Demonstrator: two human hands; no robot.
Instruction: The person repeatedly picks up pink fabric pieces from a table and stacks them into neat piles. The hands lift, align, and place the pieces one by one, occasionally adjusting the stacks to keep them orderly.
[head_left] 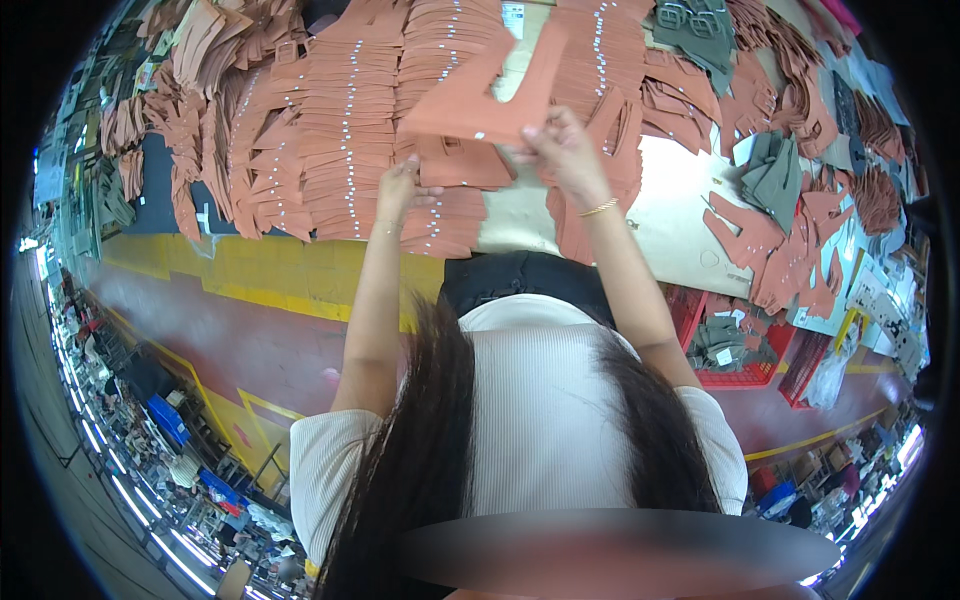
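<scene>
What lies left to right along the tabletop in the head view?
Fanned stacks of terracotta cut pieces → left hand → right hand holding a terracotta piece → loose terracotta shapes.

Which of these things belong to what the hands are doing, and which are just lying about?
In hand: left hand, right hand, lifted rust cut piece, rust stacks.
Lying about: grey-green pieces, red crate, blue bins.

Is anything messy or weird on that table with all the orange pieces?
Mostly tidy: the orange pieces lie in neat overlapping rows. On the right, though, loose orange pieces lie scattered at odd angles among grey pieces. The right hand holds one cut piece up; the left hand rests on the rows.
</scene>
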